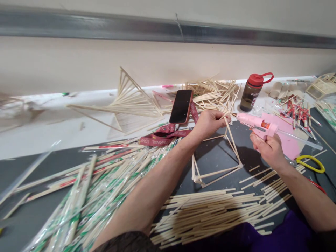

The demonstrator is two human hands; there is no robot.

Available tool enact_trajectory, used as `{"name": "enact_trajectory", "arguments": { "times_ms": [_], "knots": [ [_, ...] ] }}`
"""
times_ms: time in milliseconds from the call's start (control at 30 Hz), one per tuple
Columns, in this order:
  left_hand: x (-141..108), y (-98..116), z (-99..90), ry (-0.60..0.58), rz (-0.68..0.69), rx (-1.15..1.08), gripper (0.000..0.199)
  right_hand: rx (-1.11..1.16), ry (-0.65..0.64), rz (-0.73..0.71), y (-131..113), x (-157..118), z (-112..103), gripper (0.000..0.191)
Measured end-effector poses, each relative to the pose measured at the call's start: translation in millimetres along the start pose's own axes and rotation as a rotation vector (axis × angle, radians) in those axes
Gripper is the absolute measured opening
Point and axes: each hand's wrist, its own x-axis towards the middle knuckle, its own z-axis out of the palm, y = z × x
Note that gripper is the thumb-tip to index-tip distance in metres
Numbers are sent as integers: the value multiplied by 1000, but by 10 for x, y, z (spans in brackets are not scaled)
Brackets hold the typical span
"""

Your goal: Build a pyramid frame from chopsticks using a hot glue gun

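Observation:
My left hand (210, 123) pinches the upper corner of a small wooden stick frame (217, 172), which stands on the dark mat. In my right hand (267, 145) is a pink glue gun (253, 120), its fingers wrapped round the handle. The gun's nozzle points left, close beside the pinched corner. A clear glue stick juts from the gun's rear. Several loose sticks (210, 210) lie in a spread pile below the frame. The exact contact between nozzle and stick is too small to make out.
Wrapped chopsticks (105, 189) cover the left side. A phone (181, 106) lies on a red lanyard (160, 138). Behind are a stick pile (215, 96) and a bottle (252, 92). A fan-shaped stick structure (133, 101) stands back left; yellow-handled scissors (311, 163) lie right.

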Motion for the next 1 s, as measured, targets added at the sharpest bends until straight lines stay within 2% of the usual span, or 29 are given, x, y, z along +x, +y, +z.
{"name": "enact_trajectory", "arguments": {
  "times_ms": [400,567,1000],
  "knots": [
    [15,-24,5,-29,-2,-15,26,-6,40,-8,-11,-15,14,44],
    [27,-25,4,-31,1,-22,26,12,16,-16,2,-15,20,45],
    [4,40,0,-27,-19,-49,25,-14,39,-29,79,-31,64,47]
  ]
}}
